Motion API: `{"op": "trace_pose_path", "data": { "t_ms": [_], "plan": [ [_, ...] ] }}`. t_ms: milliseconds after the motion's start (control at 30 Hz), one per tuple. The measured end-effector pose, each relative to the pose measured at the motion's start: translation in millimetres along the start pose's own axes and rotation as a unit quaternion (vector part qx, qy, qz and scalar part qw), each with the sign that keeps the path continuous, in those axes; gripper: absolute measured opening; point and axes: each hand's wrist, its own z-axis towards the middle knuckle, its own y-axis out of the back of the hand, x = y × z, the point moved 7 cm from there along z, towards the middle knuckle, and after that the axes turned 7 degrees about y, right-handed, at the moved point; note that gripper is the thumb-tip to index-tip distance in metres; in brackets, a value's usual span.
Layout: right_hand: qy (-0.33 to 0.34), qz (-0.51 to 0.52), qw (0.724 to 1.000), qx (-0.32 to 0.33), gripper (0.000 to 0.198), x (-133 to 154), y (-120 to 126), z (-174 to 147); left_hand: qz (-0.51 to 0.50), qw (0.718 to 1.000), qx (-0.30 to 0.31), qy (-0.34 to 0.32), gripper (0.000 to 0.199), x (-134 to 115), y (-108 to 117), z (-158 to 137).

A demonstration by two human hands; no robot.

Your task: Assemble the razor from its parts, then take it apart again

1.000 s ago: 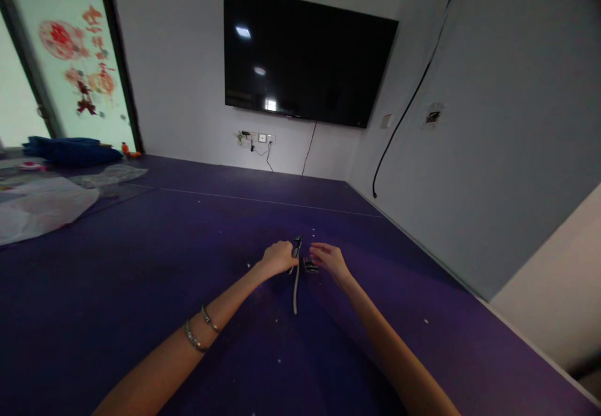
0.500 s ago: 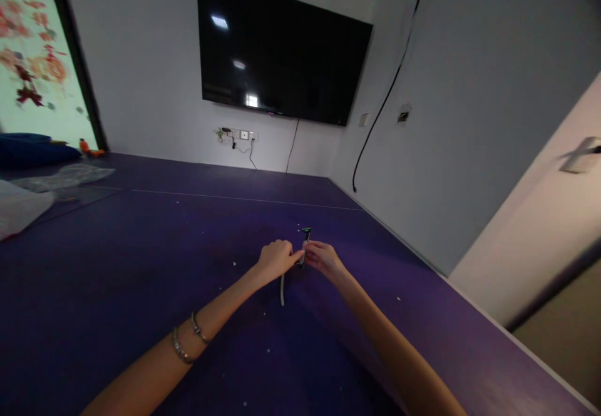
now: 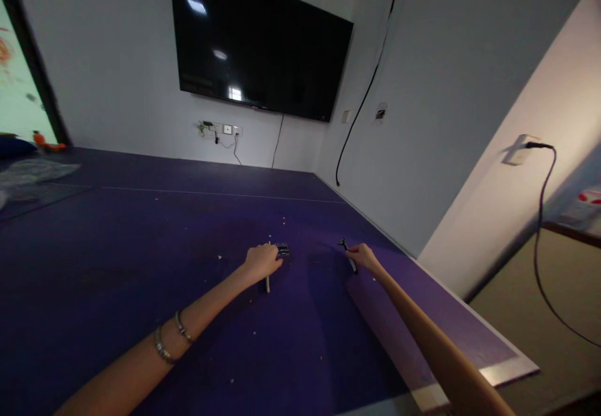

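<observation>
In the middle of the purple surface point(image 3: 178, 266), my left hand point(image 3: 261, 262) is closed around a small dark rectangular piece point(image 3: 282, 249), which juts out past the thumb side. A pale thin stick point(image 3: 267, 284) shows below the same hand; whether the fingers grip it too, I cannot tell. To the right, my right hand point(image 3: 364, 258) pinches a razor point(image 3: 352, 261) by its dark and light handle, its T-shaped head pointing up and away. The two hands are well apart. Fingertips of the left hand are mostly hidden.
Small white scraps point(image 3: 220, 257) are scattered over the surface. Clear plastic wrap point(image 3: 37, 172) lies at the far left, near an orange object point(image 3: 44, 142). A black cable point(image 3: 359, 116) hangs along the wall, beside a television point(image 3: 263, 40). A plugged-in cord point(image 3: 539, 241) hangs at right.
My right hand has moved away to the right with the razor, which was between both hands before. The dark piece now shows at my left hand. The view has turned rightward.
</observation>
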Motion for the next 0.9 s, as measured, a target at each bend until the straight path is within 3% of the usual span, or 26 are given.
{"op": "trace_pose_path", "data": {
  "t_ms": [167, 633, 800, 900],
  "plan": [
    [0.003, -0.049, 0.999, -0.011, 0.015, -10.3, -0.1, -2.1, 0.022, 1.0, -0.001, 0.012, 0.037, 10.9, -4.5, -6.6],
    [0.046, -0.11, 0.992, -0.032, 0.017, -0.9, -0.3, -7.8, 0.002, 0.998, 0.046, 0.048, 0.03, 14.8, -26.8, -7.7],
    [0.102, -0.09, 0.989, -0.065, 0.024, 26.5, -3.9, -10.0, -0.002, 0.998, 0.02, 0.062, 0.031, 23.7, -26.3, -8.6],
    [0.132, 0.042, 0.987, -0.079, 0.025, 58.4, -20.0, -13.7, -0.004, 0.998, -0.006, 0.06, 0.032, 26.6, -20.1, -11.0]
  ]
}}
